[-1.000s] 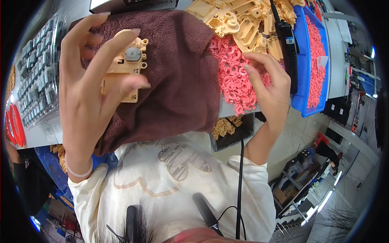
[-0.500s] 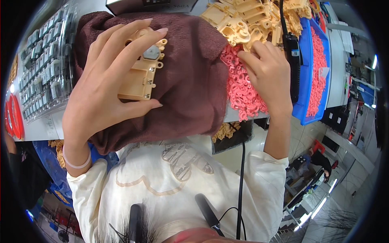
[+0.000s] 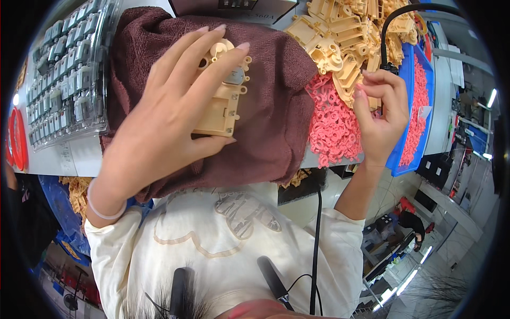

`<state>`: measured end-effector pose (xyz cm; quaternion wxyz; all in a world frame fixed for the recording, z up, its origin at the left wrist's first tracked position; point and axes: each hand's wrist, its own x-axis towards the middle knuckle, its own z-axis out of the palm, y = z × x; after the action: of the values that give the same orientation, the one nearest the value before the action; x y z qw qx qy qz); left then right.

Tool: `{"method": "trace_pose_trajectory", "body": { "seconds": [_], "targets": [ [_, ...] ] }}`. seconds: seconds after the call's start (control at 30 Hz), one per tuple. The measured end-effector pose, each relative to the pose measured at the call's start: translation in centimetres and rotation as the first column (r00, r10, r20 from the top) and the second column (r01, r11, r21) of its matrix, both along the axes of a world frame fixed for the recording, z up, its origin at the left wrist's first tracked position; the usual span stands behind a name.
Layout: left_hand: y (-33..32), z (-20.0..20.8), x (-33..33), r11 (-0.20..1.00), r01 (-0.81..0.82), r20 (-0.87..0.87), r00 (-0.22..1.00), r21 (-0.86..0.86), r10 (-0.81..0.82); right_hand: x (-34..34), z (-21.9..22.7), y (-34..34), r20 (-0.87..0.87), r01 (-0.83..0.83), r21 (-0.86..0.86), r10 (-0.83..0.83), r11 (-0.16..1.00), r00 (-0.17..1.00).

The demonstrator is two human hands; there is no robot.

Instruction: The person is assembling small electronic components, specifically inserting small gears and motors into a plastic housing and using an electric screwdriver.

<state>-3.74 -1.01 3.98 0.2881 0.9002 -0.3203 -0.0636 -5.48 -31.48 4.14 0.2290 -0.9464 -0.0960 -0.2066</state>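
Observation:
My left hand [image 3: 164, 114] grips a beige plastic housing [image 3: 220, 101] with a small metal part at its top, holding it over a brown towel [image 3: 276, 95]. My right hand [image 3: 380, 114] hovers over a heap of small pink plastic rings [image 3: 332, 125], fingertips pinched together at the edge of a pile of beige plastic housings [image 3: 345, 37]. Whether a ring sits between those fingertips is too small to tell.
A clear blister tray of grey parts [image 3: 64, 69] lies left of the towel. A blue bin [image 3: 411, 106] with more pink rings stands at the right. A black cable [image 3: 409, 16] arches above the right hand. Red rings [image 3: 16, 138] sit far left.
My left hand has carried the beige housing rightward and turned it flatter over the towel. My right hand has moved up from the pink rings toward the beige pile, fingertips pinching.

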Motion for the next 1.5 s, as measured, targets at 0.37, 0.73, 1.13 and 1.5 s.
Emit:
{"method": "trace_pose_trajectory", "body": {
  "seconds": [0.37,0.73,1.13,1.5],
  "targets": [
    [-0.1,-2.5,0.0,0.938,-0.077,0.095,0.989,-0.339,0.116,2.0,1.4,6.2,-0.173,-0.075,0.684,0.262,0.726,0.949],
    [-0.2,-1.6,0.8,0.948,-0.151,0.012,0.987,-0.281,0.161,4.9,-1.6,11.1,0.193,-0.590,0.048,0.572,0.806,0.797],
    [0.2,-2.9,0.6,0.922,-0.150,-0.033,0.988,-0.357,0.148,3.5,-0.3,11.8,-0.049,-0.417,0.203,0.435,0.886,0.899],
    [0.4,-2.7,0.6,0.925,-0.132,-0.019,0.991,-0.356,0.134,3.6,-1.5,11.2,-0.199,-0.276,0.412,0.382,0.868,0.903]
  ]
}}
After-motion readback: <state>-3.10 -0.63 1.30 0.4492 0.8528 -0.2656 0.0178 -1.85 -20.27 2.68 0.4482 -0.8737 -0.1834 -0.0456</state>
